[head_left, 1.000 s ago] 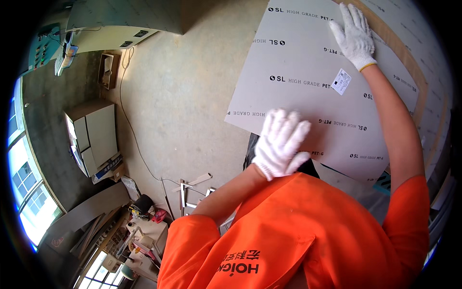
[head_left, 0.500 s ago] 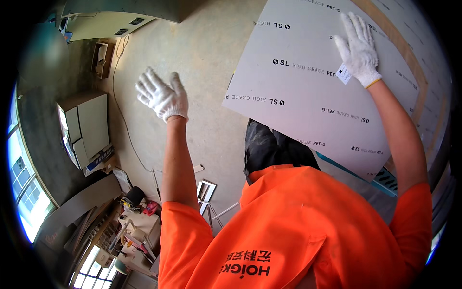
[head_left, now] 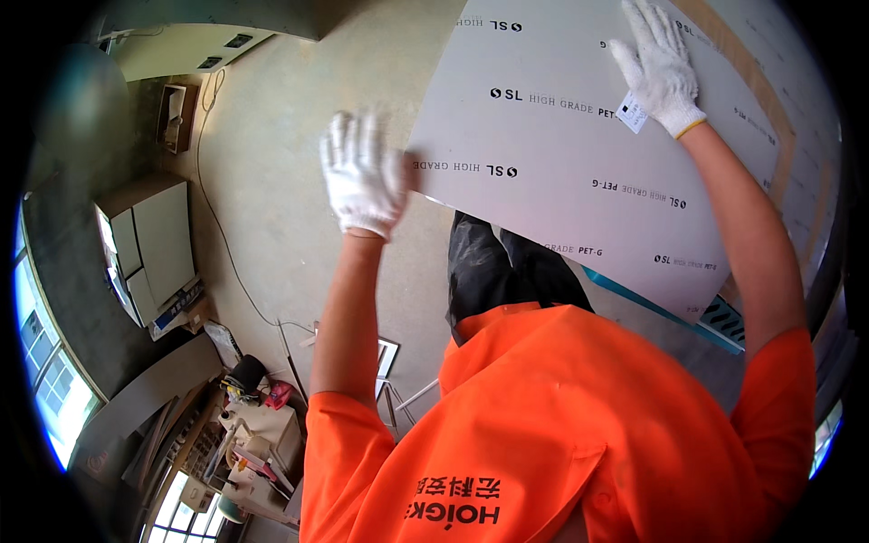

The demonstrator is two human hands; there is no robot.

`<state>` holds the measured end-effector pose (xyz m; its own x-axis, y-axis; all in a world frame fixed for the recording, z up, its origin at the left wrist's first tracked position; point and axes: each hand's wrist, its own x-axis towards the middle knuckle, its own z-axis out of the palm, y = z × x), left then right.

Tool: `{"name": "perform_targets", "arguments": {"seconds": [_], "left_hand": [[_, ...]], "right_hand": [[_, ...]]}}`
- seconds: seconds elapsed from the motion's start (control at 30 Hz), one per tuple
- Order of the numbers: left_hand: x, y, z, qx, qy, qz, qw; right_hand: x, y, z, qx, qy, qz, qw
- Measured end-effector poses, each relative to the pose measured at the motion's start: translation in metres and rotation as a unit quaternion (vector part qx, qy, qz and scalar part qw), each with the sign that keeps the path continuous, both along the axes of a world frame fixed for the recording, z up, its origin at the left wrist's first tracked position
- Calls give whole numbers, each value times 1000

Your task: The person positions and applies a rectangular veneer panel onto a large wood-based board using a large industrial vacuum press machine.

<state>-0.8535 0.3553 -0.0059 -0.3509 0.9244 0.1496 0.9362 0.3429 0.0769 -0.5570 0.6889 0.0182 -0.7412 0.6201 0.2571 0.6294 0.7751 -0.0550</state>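
Evidently, the right hand [head_left: 659, 77] in its white knit glove lay palm-down, fingers straight and lightly spread, on the large pale-grey printed sheet [head_left: 552, 136] between one and two o'clock in view. The white-gloved left hand [head_left: 364, 176], blurred, had its fingers extended near the sheet's nine-o'clock corner; contact couldn't be told. A small white label [head_left: 631, 112] sat at eight o'clock from the right palm. Flat, even pressure probably suited steadying the sheet best.

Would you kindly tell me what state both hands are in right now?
Left hand: open, motion-blurred, beside the pale panel's left edge; contact cannot be told.
Right hand: open, back upward, on the panel.
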Motion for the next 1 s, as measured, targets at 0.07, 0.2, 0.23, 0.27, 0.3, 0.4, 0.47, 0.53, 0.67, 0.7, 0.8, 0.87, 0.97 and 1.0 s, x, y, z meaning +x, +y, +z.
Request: {"name": "perform_targets", "arguments": {"seconds": [0.07,0.2,0.23,0.27,0.3,0.4,0.47,0.53,0.67,0.7,0.8,0.87,0.97,1.0], "left_hand": [[-81,-55,-1,-292,100,251,917],[-98,-80,31,-41,-193,415,888],[-78,-65,40,-28,-250,407,878],[-66,-56,38,-20,-294,372,880],[-62,-52,32,-82,-322,350,876],[-22,-21,37,-22,-468,322,822],[1,2,51,-38,-470,261,843],[28,22,82,-54,-462,243,851],[69,33,101,92,-485,156,856],[87,39,107,100,-562,123,812],[159,63,102,147,-877,32,457],[191,75,85,155,-928,-13,338],[209,79,97,90,-937,12,338],[212,79,101,69,-937,23,343]], "right_hand": [[-6,-1,1,-8,-4,-1,1000],[-10,-7,10,-29,-13,-30,999],[-8,-17,4,-1,-42,-42,998],[-9,-25,-4,35,-65,-55,996],[-11,-32,-13,71,-88,-69,991],[-30,-149,12,-61,-26,100,993],[-19,-171,21,-103,2,141,985],[5,-162,29,-124,-3,128,984],[41,-134,35,-137,58,27,989],[42,-134,40,-184,107,9,977],[26,-156,58,-532,333,-59,776],[9,-180,84,-601,369,-197,681],[18,-164,85,-462,337,-284,770],[30,-162,64,-352,306,-220,857]]}}
